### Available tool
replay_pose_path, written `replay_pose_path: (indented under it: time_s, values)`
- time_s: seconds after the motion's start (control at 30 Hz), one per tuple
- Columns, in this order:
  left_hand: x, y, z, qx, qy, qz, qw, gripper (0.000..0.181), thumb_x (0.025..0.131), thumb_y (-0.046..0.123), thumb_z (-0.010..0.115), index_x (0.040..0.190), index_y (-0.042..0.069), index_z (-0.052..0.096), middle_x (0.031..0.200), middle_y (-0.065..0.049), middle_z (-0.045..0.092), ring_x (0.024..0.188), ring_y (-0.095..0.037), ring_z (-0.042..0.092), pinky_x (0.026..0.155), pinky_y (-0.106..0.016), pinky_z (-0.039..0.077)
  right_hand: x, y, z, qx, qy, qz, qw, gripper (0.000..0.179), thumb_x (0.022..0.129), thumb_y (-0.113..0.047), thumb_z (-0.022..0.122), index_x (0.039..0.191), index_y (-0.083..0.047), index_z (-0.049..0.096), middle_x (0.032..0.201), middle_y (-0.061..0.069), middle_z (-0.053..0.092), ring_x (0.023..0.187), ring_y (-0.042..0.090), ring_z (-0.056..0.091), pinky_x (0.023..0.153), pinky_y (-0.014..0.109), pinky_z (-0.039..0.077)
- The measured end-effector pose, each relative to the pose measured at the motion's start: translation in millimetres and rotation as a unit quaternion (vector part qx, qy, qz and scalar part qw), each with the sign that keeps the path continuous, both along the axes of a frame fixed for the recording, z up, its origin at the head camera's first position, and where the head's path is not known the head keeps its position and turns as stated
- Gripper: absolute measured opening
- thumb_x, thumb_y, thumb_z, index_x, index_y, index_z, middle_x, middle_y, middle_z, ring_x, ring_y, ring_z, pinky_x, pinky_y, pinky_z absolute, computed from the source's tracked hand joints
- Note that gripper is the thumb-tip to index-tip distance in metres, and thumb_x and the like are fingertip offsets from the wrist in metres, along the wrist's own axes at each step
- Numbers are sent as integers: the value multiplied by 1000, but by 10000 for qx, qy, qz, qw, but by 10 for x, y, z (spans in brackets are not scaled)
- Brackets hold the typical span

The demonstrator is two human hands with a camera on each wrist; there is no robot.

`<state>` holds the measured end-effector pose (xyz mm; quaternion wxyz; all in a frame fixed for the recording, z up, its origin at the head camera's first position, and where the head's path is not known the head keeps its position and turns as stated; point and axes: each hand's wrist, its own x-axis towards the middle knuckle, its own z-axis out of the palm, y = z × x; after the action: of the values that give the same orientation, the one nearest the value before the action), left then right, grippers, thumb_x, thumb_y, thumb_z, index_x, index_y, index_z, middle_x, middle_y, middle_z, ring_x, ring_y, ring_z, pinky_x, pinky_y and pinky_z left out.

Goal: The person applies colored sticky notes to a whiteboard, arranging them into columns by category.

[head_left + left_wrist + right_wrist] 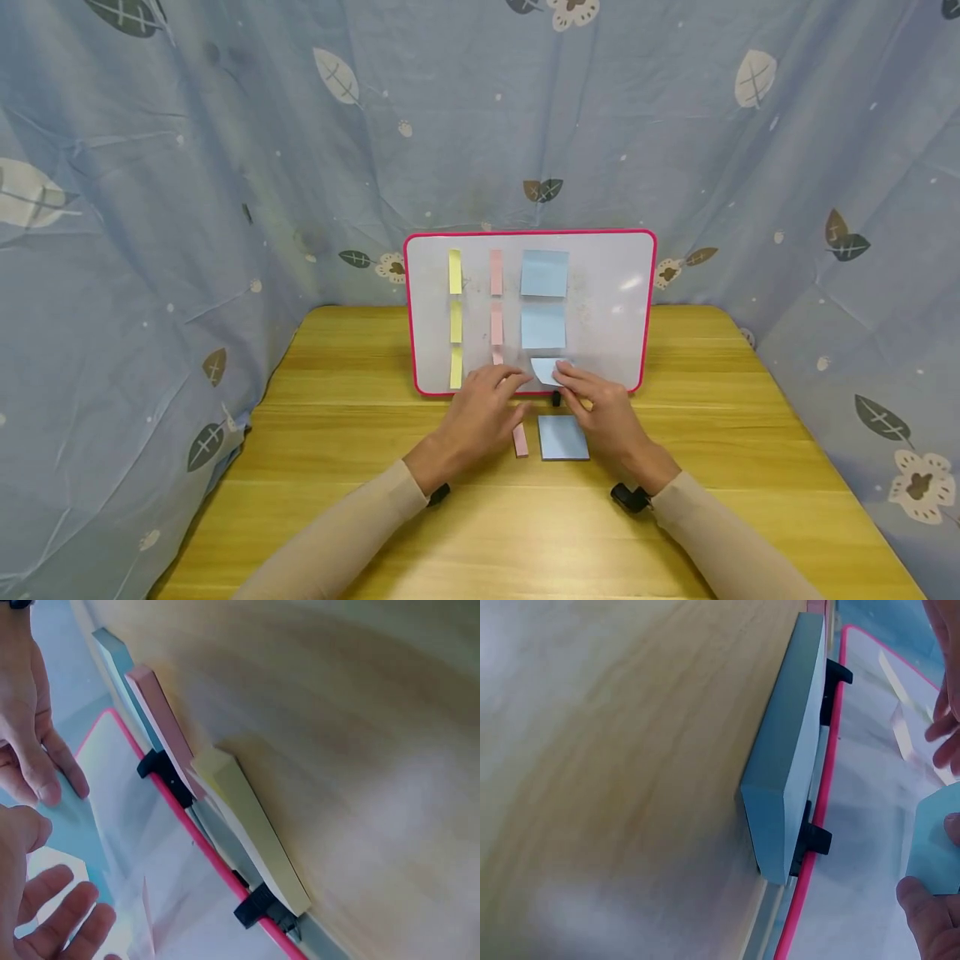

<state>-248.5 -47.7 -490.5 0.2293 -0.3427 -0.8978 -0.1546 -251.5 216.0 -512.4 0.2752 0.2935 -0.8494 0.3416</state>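
My right hand [611,417] pinches a light blue sticky note [545,371] by its right side, in front of the lower part of a pink-framed whiteboard [607,325]. Just left of that note is my left hand [480,412], its fingers loosely bent and holding nothing. On the board are three yellow strips [456,322], three pink strips [497,323] and two blue square notes [543,326], in columns. The left hand partly covers the lowest pink strip. Below the hands lie a blue note pad [563,438] and a pink strip pad [521,442].
A yellow strip pad [251,825] lies by the board's foot in the left wrist view; the left hand hides it in the head view. Black clips [811,841] hold the board's lower edge. Patterned blue curtain [480,125] surrounds the wooden table [337,433].
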Motion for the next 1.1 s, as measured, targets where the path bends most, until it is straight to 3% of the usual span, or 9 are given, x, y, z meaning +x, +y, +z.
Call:
replay_pose_path:
  time_s: [0.27, 0.57, 0.8, 1.1]
  values:
    - [-70, -53, -2, -157, 331, 319, 9988, 48, 107, 39, 86, 147, 14, 75, 145, -4, 77, 137, -29, 73, 124, -49, 57, -64, -79, -23, 23, 225, 75, 9997, 43, 89, 13, 92, 131, 5, 86, 138, 24, 84, 125, 44, 84, 98, 52, 66]
    - [-91, -74, -6, -295, 53, 454, 9985, 56, 107, 42, 85, 153, 13, 71, 154, -6, 74, 144, -32, 70, 128, -51, 54, -108, -143, -52, 42, 200, 6, 9998, 44, 90, 14, 91, 133, 5, 85, 140, 25, 83, 126, 46, 83, 95, 55, 69]
    - [-97, -66, -24, -396, 38, 434, 9983, 60, 107, 46, 83, 155, 13, 70, 157, -6, 72, 144, -32, 69, 129, -50, 53, -125, -166, -51, 44, 119, -20, 9999, 44, 90, 14, 92, 133, 5, 85, 141, 24, 83, 127, 46, 82, 97, 55, 68]
    - [-119, -36, -9, -804, -108, 359, 9961, 70, 109, 49, 81, 165, 13, 62, 168, -6, 65, 155, -30, 63, 135, -50, 48, -146, -175, -54, 74, 71, 29, 9999, 40, 92, 12, 91, 131, 6, 85, 141, 25, 82, 127, 47, 82, 96, 54, 69]
